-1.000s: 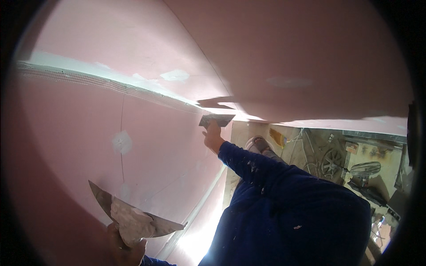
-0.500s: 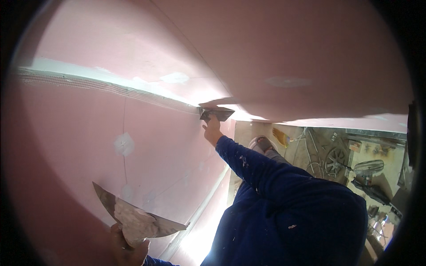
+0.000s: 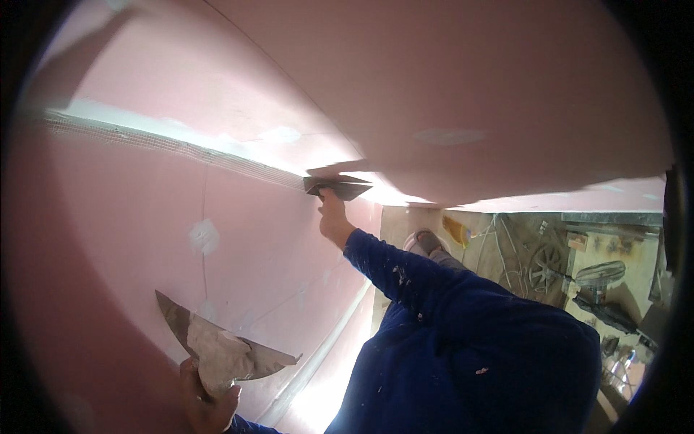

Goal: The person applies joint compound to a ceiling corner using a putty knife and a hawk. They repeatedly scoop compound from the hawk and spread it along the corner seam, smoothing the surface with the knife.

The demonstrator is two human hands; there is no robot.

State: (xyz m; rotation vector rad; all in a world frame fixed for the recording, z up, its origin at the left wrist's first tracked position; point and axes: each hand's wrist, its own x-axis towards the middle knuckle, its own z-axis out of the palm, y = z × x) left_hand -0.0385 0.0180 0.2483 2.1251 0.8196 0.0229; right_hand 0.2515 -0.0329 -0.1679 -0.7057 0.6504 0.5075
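Nearest, a wide grey metal blade with pointed ends (image 3: 272, 361) is being held by the left hand (image 3: 207, 406), its fingers curled closed at the blade's lower edge; a thick mound of pale pinkish paste (image 3: 217, 353) is being carried on it. Farther up, a smaller dark metal blade (image 3: 352, 192) is being gripped by the right hand (image 3: 334, 218), its fingers bent closed, though their full wrap is hidden. That blade is being held at the joint between pink boards, near the right end of a strip of white open-weave mesh tape (image 3: 181, 150); whether its edge is touching cannot be told. Along the joint's upper side, boards are being covered by a smooth white band (image 3: 130, 116), while mesh threads are being left exposed below, so coating seems only partly done. Beyond, on the floor, a grey round-headed fan (image 3: 600, 273) is being seen.
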